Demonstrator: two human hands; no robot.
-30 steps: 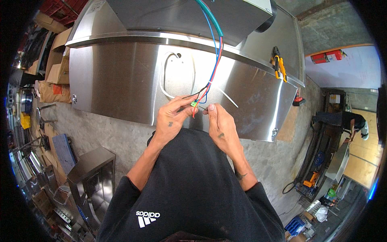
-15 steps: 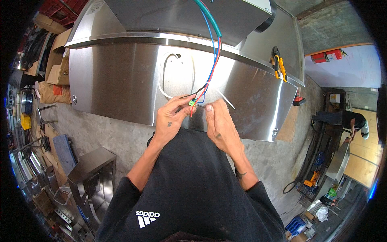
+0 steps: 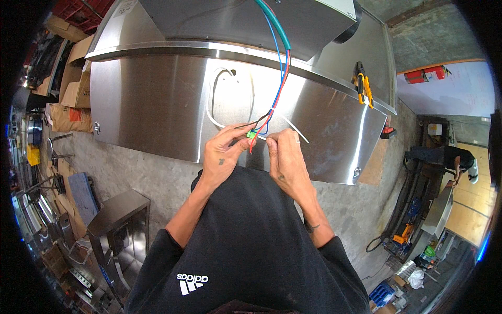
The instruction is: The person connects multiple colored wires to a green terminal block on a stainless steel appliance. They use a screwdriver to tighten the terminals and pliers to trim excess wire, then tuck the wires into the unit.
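My left hand pinches a small green terminal connector between thumb and fingers. Red, blue and black wires come down to it from a green-sheathed cable, and one loose red end hangs over the connector's front. Just to the right, my right hand is closed in a pinch, with a thin piece reaching from its fingertips toward the connector. What that piece is cannot be made out. A white cable tie circles the wires, its long tail sticking out behind my right hand.
A stainless steel panel spans the space before me, under a metal box. A white cable leaves a hole in it. Yellow-handled pliers lie at its right end. Far right, another person bends over a metal piece.
The thin piece at my right fingertips now looks lighter, and the green connector shows more of its face. Both hands stay almost in place.
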